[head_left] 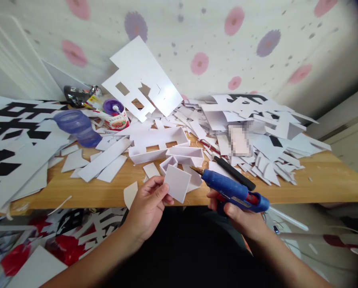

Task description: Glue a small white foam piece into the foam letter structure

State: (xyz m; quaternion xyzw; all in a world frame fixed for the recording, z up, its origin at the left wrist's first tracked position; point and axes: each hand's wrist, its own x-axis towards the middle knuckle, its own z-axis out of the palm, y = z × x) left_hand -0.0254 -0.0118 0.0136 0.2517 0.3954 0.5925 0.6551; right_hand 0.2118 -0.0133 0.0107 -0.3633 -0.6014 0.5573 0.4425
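Note:
My left hand [150, 206] pinches a small white foam board square [178, 184] between thumb and fingers, just over the table's front edge. A blue hot glue gun [229, 190] is gripped in my right hand [241, 214]. Its brass nozzle points left, close to the square's upper right corner; whether they touch I cannot tell. A clear glue stick [288, 217] juts out of the gun's back. Behind the square lies an open white boxlike shape [186, 154] made of upright strips. Farther back stands a larger walled white piece [161, 138] with rectangular cutouts.
White scraps cover much of the wooden table [317, 184]. A black bar-shaped tool [234, 173] lies behind the glue gun. At the left are a purple translucent bottle [77, 126] and a food cup [117, 118]. A large cutout sheet [143, 78] leans on the wall.

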